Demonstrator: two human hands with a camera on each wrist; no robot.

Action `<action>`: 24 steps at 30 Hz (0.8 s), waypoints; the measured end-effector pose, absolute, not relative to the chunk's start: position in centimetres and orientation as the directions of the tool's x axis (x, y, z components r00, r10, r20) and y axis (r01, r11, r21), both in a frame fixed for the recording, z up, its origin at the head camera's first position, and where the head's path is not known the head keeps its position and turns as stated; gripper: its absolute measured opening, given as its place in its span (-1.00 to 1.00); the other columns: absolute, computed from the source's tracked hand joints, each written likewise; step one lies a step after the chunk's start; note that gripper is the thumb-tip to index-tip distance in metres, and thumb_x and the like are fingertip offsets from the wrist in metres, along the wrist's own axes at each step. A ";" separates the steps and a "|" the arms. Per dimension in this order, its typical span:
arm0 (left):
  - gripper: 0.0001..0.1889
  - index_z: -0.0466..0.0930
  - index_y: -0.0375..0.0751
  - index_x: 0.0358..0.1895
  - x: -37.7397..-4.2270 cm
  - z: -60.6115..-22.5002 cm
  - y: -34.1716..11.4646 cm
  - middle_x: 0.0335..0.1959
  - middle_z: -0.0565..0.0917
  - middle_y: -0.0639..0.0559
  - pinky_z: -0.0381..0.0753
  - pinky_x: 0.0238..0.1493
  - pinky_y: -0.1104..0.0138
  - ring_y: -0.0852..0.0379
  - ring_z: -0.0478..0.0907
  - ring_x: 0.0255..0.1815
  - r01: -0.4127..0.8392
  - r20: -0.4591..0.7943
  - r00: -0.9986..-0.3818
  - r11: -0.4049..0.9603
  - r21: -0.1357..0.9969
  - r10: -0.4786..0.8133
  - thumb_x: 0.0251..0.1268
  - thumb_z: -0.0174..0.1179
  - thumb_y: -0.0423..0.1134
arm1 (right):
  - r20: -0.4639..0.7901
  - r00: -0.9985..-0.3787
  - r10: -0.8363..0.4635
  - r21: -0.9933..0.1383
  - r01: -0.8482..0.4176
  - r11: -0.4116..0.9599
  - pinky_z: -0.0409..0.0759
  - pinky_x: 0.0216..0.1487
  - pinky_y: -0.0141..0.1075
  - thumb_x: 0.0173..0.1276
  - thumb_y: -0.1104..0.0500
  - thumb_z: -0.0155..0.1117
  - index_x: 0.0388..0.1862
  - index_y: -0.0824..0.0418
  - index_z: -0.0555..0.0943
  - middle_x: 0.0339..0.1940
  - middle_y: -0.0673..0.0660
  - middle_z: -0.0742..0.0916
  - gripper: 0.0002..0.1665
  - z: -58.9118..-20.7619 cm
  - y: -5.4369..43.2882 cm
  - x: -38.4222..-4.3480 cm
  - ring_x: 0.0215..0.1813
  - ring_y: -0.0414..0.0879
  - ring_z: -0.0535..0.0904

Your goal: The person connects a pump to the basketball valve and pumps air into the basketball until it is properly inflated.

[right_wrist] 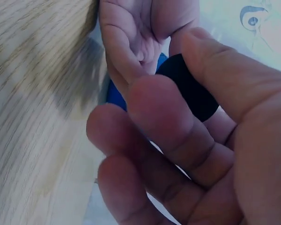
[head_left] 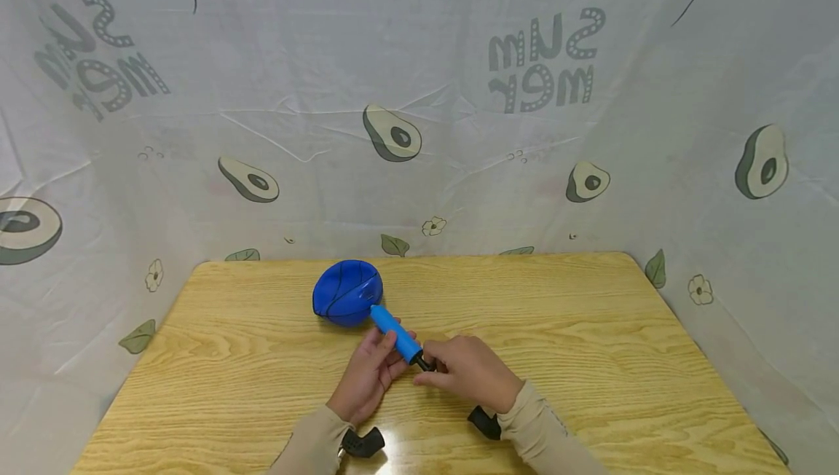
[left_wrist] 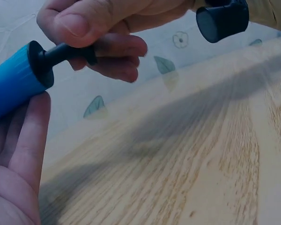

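Note:
A blue hand pump [head_left: 396, 334] with a black handle [head_left: 422, 364] slants across the middle of the table. My left hand [head_left: 372, 373] grips its barrel, thumb on top and fingers underneath. The black handle end is between the thumb and fingers of my right hand [head_left: 468, 367]; the left wrist view shows the thumb over the black rod [left_wrist: 61, 55], which sticks out a little from the barrel [left_wrist: 18, 84]. A dented, partly flat blue ball [head_left: 347, 293] with black lines lies beyond the hands. The pump's tip overlaps the ball's lower right side in the head view.
The wooden table [head_left: 557, 315] has rounded far corners. A pale curtain [head_left: 314, 81] printed with avocados hangs behind it and at both sides. Black wrist devices [head_left: 363, 443] sit at both sleeves, low over the table.

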State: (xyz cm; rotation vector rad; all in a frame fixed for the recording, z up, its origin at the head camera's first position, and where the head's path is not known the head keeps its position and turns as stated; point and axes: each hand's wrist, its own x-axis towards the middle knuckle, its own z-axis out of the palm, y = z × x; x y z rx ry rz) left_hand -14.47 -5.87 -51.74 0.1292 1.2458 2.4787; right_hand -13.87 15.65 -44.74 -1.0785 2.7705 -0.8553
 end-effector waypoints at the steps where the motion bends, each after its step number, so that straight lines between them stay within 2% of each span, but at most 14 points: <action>1: -0.38 -0.09 -0.33 0.63 -14.5 -51.7 -5.8 0.25 0.59 -0.11 0.64 0.27 0.24 0.10 0.64 0.23 -0.275 -0.078 -0.932 -0.549 0.789 0.355 0.74 -0.09 -0.20 | 0.154 -0.758 -0.633 -0.502 -0.612 0.611 0.24 -0.60 -0.53 0.38 -0.10 0.47 -0.43 -0.03 0.52 -0.61 -0.27 0.50 -0.66 -44.8 15.7 -13.9 -0.62 -0.45 0.29; 7: -0.40 -0.10 -0.27 0.63 -14.6 -51.7 -5.8 0.28 0.55 -0.15 0.67 0.21 0.26 0.07 0.64 0.21 -0.235 -0.061 -0.948 -0.560 0.794 0.312 0.74 -0.10 -0.24 | 0.139 -0.786 -0.602 -0.403 -0.600 0.691 0.29 -0.63 -0.49 0.43 -0.12 0.42 -0.38 0.04 0.54 -0.61 -0.25 0.52 -0.65 -44.9 15.8 -14.1 -0.63 -0.43 0.32; 17: -0.35 -0.09 -0.33 0.61 -15.0 -52.0 -6.1 0.32 0.52 -0.23 0.71 0.14 0.25 0.08 0.66 0.18 -0.141 -0.006 -0.974 -0.580 0.802 0.227 0.71 -0.02 -0.16 | 0.171 -0.772 -0.613 -0.371 -0.626 0.685 0.27 -0.67 -0.49 0.45 -0.03 0.43 -0.34 0.08 0.54 -0.65 -0.24 0.50 -0.70 -45.2 15.8 -14.1 -0.66 -0.43 0.30; 24: -0.40 -0.02 -0.27 0.58 -15.0 -51.7 -6.5 0.22 0.57 -0.08 0.70 0.16 0.28 0.12 0.66 0.16 -0.068 0.000 -0.994 -0.624 0.779 0.108 0.71 -0.03 -0.13 | 0.171 -0.780 -0.602 -0.372 -0.617 0.693 0.26 -0.69 -0.48 0.45 0.06 0.40 -0.37 0.04 0.53 -0.67 -0.25 0.49 -0.76 -45.2 16.0 -14.0 -0.69 -0.41 0.29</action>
